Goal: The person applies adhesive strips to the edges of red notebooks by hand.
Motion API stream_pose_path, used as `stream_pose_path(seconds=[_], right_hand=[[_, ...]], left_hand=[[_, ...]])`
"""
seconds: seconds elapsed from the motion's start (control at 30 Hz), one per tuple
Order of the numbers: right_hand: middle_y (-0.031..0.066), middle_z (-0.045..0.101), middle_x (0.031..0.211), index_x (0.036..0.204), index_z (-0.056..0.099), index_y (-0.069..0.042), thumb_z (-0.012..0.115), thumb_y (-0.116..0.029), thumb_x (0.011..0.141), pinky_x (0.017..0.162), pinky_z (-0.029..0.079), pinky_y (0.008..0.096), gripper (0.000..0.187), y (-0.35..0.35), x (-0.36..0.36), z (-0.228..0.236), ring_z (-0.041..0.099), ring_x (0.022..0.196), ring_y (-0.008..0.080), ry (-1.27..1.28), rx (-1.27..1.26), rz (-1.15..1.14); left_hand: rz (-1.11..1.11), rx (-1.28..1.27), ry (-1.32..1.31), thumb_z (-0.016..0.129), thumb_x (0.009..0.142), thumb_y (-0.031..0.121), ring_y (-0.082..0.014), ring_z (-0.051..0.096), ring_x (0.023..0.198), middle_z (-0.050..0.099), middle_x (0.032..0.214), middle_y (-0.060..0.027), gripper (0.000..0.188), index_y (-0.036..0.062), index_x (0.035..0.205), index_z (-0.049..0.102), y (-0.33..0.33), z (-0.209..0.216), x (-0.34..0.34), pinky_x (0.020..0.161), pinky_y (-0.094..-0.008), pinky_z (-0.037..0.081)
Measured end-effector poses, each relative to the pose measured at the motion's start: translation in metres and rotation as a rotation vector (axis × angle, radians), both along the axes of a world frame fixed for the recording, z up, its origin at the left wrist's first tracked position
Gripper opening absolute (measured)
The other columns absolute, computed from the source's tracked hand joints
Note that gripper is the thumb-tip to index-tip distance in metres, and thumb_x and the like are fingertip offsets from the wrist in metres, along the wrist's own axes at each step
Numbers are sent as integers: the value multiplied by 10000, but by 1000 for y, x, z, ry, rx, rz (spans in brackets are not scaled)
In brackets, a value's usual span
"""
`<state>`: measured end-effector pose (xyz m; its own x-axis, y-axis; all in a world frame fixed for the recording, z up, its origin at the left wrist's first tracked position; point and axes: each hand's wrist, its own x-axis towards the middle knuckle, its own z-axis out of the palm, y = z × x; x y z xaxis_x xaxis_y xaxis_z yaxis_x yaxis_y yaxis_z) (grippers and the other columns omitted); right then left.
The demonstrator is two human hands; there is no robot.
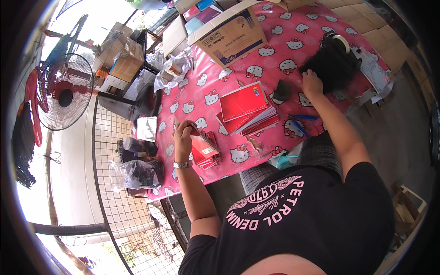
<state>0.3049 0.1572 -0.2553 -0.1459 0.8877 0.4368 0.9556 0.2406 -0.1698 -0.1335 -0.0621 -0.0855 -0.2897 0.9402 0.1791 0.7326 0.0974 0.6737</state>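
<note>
At the left of the table my left hand point(184, 131) is closed on the far edge of a small red spiral notebook point(205, 145). That notebook lies atop a short pile of similar red ones, and a watch sits on my wrist. Farther right, my right hand point(312, 84) has its fingers curled at the near-left edge of a bundle of fine black strands point(331, 67); the fingertips are partly lost in it. Between my hands stands a larger, uneven stack of red notebooks point(243, 101). A dark, flat scrap point(282, 90) lies beside that stack.
A pair of blue-handled pliers point(300, 124) lies near the table's front edge. An open cardboard box point(231, 34) stands at the back. A tape roll point(341, 42) rests by the black bundle. Plastic bags point(137, 173) crowd the left edge, and a fan point(66, 94) stands beyond.
</note>
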Motion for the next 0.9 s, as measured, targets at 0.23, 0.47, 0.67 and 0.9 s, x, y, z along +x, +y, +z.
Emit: stream_pose_path(seconds=[0.23, 0.47, 0.67, 0.9], right_hand=[[161, 673, 973, 918, 681, -45, 603, -122, 865, 726, 587, 435, 121, 39, -10, -8, 683, 922, 315, -110, -227, -118], [234, 660, 992, 951, 702, -43, 596, -194, 875, 833, 534, 489, 200, 43, 15, 10, 649, 939, 414, 319, -151, 5], [252, 635, 1000, 1044, 685, -47, 571, -157, 910, 811, 519, 501, 207, 54, 29, 20, 624, 927, 435, 389, -134, 107], [175, 508, 1291, 1268, 571, -61, 641, -199, 875, 979, 427, 526, 423, -46, 3, 13, 502, 1199, 381, 83, -1, 289]], left_hand=[[-115, -13, -333, 472, 873, 72, -174, 595, 841, 610, 907, -78, 271, 5, 997, 703, -15, 23, 13, 820, -312, 469], [-127, -46, -211, 456, 891, 91, -131, 553, 838, 609, 891, -30, 267, -29, 995, 671, -16, 12, 0, 799, -278, 433], [-96, -78, -27, 492, 919, 88, -120, 583, 849, 642, 932, -36, 241, -16, 1027, 680, -13, 13, 4, 804, -288, 467], [-44, 59, 52, 585, 913, 67, -218, 600, 927, 685, 904, -64, 144, 61, 999, 700, -31, 36, 35, 876, -368, 399]])
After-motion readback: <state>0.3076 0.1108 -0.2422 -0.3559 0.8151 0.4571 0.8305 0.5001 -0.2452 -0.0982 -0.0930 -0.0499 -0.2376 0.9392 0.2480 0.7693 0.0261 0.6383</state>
